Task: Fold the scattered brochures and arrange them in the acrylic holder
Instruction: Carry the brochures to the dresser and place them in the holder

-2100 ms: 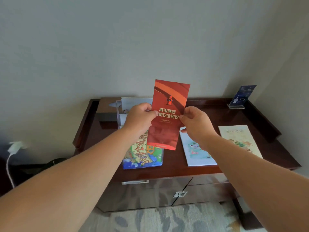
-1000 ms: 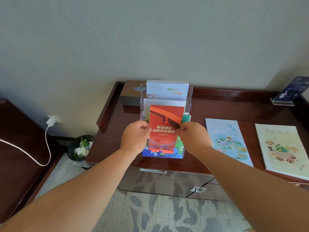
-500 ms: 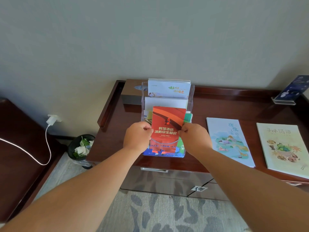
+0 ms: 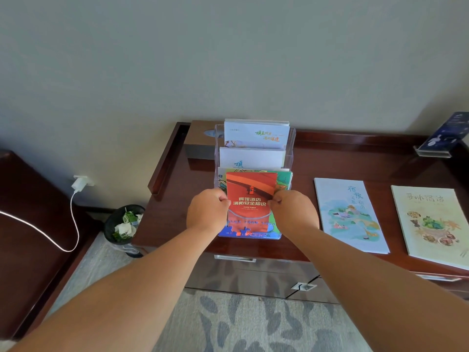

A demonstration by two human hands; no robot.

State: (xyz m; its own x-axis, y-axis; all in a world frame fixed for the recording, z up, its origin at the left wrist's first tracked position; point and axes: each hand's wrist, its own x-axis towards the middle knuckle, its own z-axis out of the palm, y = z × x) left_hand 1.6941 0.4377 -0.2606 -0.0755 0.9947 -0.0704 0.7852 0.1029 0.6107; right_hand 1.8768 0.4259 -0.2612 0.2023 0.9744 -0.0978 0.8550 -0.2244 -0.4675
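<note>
forearms: both bare | hands: left hand (image 4: 206,212) bare, right hand (image 4: 294,215) bare

I'm in a hotel room — the red brochure (image 4: 251,196) before me reads hotel fire safety, on a glossy dark-wood dresser (image 4: 355,161), patterned carpet (image 4: 253,323) at 6 o'clock, small waste bin (image 4: 124,227) at 8.

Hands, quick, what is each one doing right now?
Left hand: closed, pinching the left edge of the red fire-safety brochure.
Right hand: closed, pinching the same brochure's right edge.

Dark dresser (image 4: 355,161) bears acrylic holder (image 4: 292,146), blue booklet (image 4: 350,214), beige booklet (image 4: 431,224), sign (image 4: 441,135).
</note>
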